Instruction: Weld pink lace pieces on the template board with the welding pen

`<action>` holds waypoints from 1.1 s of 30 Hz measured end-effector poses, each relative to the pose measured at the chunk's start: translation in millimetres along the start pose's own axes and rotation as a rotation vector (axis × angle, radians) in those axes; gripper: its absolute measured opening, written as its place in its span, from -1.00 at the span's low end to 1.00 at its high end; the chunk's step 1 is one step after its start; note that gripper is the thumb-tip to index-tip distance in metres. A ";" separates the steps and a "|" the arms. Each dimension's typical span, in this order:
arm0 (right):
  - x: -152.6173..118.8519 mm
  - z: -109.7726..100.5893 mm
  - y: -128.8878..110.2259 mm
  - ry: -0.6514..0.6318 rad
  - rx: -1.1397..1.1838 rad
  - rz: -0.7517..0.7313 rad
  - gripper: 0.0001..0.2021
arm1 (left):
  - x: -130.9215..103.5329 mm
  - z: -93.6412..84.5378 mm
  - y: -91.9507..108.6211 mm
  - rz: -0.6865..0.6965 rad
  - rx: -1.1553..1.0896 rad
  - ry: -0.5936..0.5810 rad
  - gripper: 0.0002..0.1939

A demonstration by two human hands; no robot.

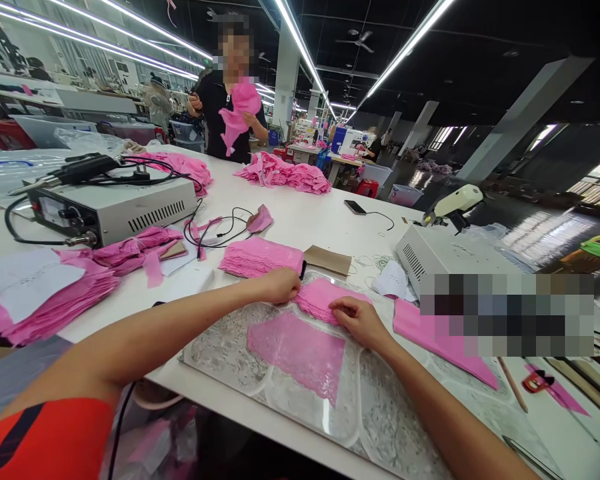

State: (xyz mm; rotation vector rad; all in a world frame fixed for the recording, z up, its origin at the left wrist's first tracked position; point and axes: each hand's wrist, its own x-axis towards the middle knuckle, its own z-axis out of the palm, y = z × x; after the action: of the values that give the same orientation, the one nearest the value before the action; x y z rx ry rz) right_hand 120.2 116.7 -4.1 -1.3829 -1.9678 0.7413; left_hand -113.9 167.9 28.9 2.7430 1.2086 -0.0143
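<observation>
At work by the near edge of the table [320, 217], over a clear, grey-mottled board [220, 353]. Left hand [283, 287] at the left end of a pale pink fabric stack [321, 295], fingers curled in close; impossible to tell about any layer pinched inside them. Right hand [360, 321] at the same stack's right end, fingers loosely bent, tips touching its edge; no telling, again, about a real hold.

Stack itself toward the board's far edge, between both hands. On the board's nearer part, toward the near edge of the table, one pink lace piece [300, 353], spread flat with nothing on top.

As for progress, probably midway: one lace piece laid out, and much apparently left, judging by the layered stack at the fingers and a thick lace pile [260, 257] just beyond the left hand. No count of finished pieces possible; unclear whether done or waiting, the bundle [97, 293] toward the table's left edge and the heap [285, 175] by its far edge.
</observation>
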 end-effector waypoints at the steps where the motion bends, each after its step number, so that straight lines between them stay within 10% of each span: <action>1: 2.0 1.3 -2.6 0.007 -0.015 -0.011 -0.77 | -0.3 0.2 -0.6 0.002 -0.007 0.004 -0.76; 13: 41.3 41.9 -40.9 -0.039 -0.168 -0.178 -0.90 | -6.2 4.9 -10.1 0.077 -0.133 0.073 -0.77; 33: 45.7 27.5 -21.5 -0.036 0.375 0.169 -0.70 | -10.8 6.8 7.4 -0.103 -0.058 0.151 -0.78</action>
State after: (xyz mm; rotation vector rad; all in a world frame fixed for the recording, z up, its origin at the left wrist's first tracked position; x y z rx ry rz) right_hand 74.4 151.1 1.4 -1.3194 -1.6424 1.1539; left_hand -115.4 154.1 23.8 2.6693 1.3648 0.2165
